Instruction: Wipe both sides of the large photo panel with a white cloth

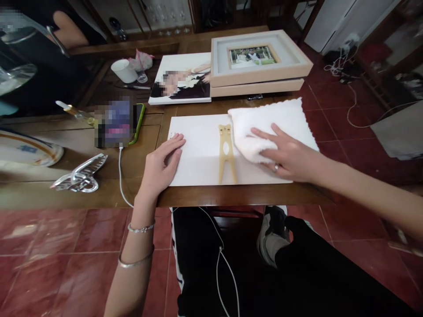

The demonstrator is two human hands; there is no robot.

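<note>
A white rectangular board (198,149) lies flat along the near edge of the wooden table. My left hand (164,160) rests on the board's left edge, its fingers stretched out and holding nothing. On the right part of the board is a fluffy white cloth (280,112). My right hand (284,154) presses on this cloth and grips a bunched fold of it, some fingers spread over the top. Between the hands is a pale yellow bear-shaped piece (228,165) with two long legs; whether it is loose or fixed to the board I cannot tell.
Behind the board are a photo panel (201,90) and stacked wooden picture frames (218,75). To the left lie a phone (138,123) on a white cable (120,176), a shiny hair claw (82,174), a dropper bottle (81,115) and a white cup (124,71). A person's arm (71,31) shows at upper left.
</note>
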